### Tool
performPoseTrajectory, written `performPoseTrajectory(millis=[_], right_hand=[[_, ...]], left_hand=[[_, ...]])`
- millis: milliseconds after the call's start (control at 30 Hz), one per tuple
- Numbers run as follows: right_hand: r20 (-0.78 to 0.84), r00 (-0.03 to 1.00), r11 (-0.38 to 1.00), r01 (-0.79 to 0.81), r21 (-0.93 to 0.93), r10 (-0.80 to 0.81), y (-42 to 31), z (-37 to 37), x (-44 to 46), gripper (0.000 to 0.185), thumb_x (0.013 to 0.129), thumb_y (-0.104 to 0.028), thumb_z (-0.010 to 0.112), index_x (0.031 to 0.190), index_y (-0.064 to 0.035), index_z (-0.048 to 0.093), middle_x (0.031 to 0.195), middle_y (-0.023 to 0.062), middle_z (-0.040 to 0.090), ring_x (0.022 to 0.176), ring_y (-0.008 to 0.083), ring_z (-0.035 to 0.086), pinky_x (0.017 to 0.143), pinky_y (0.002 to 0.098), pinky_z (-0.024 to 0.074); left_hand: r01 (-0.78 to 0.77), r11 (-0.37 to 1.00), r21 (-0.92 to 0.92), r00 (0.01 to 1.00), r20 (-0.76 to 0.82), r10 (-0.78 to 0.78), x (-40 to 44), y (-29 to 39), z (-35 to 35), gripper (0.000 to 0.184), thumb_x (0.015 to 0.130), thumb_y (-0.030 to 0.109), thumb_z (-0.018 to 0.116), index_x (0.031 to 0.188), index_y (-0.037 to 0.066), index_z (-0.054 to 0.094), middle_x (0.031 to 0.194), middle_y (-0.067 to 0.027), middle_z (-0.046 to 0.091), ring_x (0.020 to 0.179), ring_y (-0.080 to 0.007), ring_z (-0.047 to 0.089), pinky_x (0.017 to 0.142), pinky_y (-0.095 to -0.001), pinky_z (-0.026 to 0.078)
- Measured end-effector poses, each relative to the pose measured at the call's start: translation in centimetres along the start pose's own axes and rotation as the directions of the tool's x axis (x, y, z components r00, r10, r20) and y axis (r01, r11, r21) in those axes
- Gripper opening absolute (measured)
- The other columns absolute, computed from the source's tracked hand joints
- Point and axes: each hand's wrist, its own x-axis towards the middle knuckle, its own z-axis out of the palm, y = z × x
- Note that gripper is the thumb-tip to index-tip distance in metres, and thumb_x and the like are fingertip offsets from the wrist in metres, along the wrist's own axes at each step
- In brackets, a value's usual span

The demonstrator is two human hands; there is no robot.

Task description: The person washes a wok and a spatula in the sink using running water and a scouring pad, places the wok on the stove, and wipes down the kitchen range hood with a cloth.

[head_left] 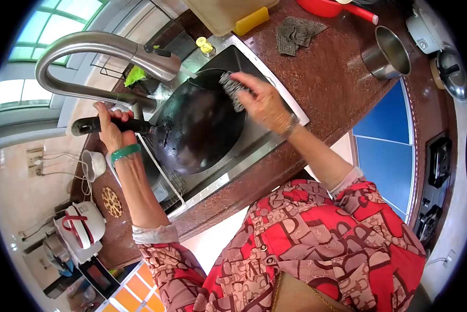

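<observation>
Wok (199, 130) sits over the sink (254, 148) beside the tap (155, 60) in our head view. Our left hand (114, 127) wraps around its handle (88, 126); our right hand (264, 104) pinches a scrubber (232, 91) near its edge. We reckon the wok could twist if that left grip loosened, and hard scrubbing might knock it against the tap.

The right hand (267, 106) hides part of the scrubber (226, 83) from me; the left hand (110, 129) covers a stretch of the handle (85, 126). The wok (199, 125) masks much of the sink (238, 153). The top edge cuts off the board (212, 13) and red pan (324, 8). Markings on the far-right cooker (423, 32): too small, I cannot read them.
</observation>
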Motion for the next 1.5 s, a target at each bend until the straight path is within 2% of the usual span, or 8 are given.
performPoseTrajectory(millis=[233,367,733,867,967,1067,1267,1500], right_hand=[[-0.220,0.941,0.884,0.137,-0.447,-0.257,-0.8,6.4,-0.3,0.029,0.071,-0.010,0.052,0.100,-0.0058,0.051,0.100,0.0165,0.047,0.093,0.0340,0.046,0.084,0.0418,0.0379],[-0.217,0.923,0.914,-0.358,-0.189,0.317,9.9,4.5,1.0,0.020,0.082,-0.014,0.041,0.084,-0.0029,0.057,0.083,0.0193,0.059,0.076,0.0396,0.056,0.068,0.0437,0.0464],[-0.177,0.930,0.825,0.183,-0.535,-0.321,-2.8,9.7,-1.8,0.031,0.077,-0.020,0.052,0.103,-0.0026,0.056,0.112,0.0144,0.053,0.109,0.0303,0.047,0.096,0.0459,0.0312],[-0.486,0.846,0.957,-0.282,-0.060,0.219,8.2,6.6,-1.4,0.026,0.084,-0.020,0.045,0.093,-0.0006,0.058,0.094,0.0204,0.058,0.086,0.0369,0.055,0.072,0.0393,0.0450],[-0.274,0.743,0.770,-0.638,-0.017,0.610,11.6,4.9,-2.8,0.026,0.086,-0.020,0.043,0.092,0.0002,0.058,0.092,0.0213,0.059,0.083,0.0371,0.056,0.070,0.0406,0.0459],[-0.310,0.743,0.798,-0.594,0.104,0.593,11.7,5.6,-3.1,0.024,0.086,-0.016,0.043,0.095,0.0005,0.058,0.091,0.0206,0.059,0.084,0.0366,0.056,0.073,0.0403,0.0457],[-0.427,0.898,0.973,0.009,-0.229,-0.108,4.3,8.4,-0.3,0.030,0.080,-0.011,0.050,0.107,0.0010,0.053,0.114,0.0202,0.050,0.108,0.0367,0.045,0.094,0.0411,0.0358],[-0.074,0.979,0.928,0.155,-0.338,-0.191,-3.0,11.9,-6.4,0.049,0.077,-0.017,0.054,0.124,-0.0057,0.044,0.129,0.0140,0.041,0.124,0.0304,0.033,0.104,0.0488,0.0181]], left_hand=[[0.060,0.998,0.034,0.988,0.138,-0.064,0.9,-0.1,0.3,0.036,0.082,0.039,0.060,0.066,0.012,0.043,0.051,-0.0002,0.040,0.046,-0.0132,0.036,0.053,-0.0296,0.038],[0.040,0.999,0.030,0.985,0.168,-0.045,2.5,-0.5,-1.2,0.033,0.083,0.038,0.059,0.069,0.012,0.043,0.051,0.0010,0.039,0.045,-0.0127,0.036,0.052,-0.0303,0.038],[0.078,0.992,0.095,0.973,0.208,-0.096,2.1,-0.1,0.6,0.036,0.085,0.038,0.056,0.065,0.014,0.038,0.054,0.0019,0.034,0.048,-0.0116,0.033,0.053,-0.0298,0.037],[0.080,0.996,0.045,0.936,0.341,-0.091,3.0,-0.6,-0.8,0.036,0.086,0.038,0.054,0.065,0.013,0.039,0.055,0.0019,0.034,0.049,-0.0118,0.032,0.055,-0.0310,0.038],[-0.001,0.999,-0.034,0.935,0.354,0.013,1.1,-0.9,0.3,0.040,0.087,0.040,0.051,0.062,0.012,0.037,0.054,0.0020,0.032,0.049,-0.0121,0.031,0.058,-0.0307,0.038],[0.088,0.995,-0.037,0.872,0.486,-0.059,1.7,-1.3,-1.1,0.042,0.087,0.040,0.050,0.059,0.013,0.036,0.053,0.0020,0.031,0.048,-0.0121,0.030,0.058,-0.0307,0.038],[0.071,0.997,-0.001,0.928,0.366,-0.066,2.7,-1.2,-1.4,0.050,0.087,0.042,0.051,0.053,0.015,0.027,0.050,0.0020,0.024,0.046,-0.0126,0.026,0.054,-0.0308,0.035],[0.031,0.999,0.025,0.978,0.207,-0.035,2.8,-1.4,0.2,0.041,0.089,0.038,0.048,0.062,0.013,0.031,0.051,0.0012,0.024,0.046,-0.0144,0.027,0.053,-0.0337,0.037]])
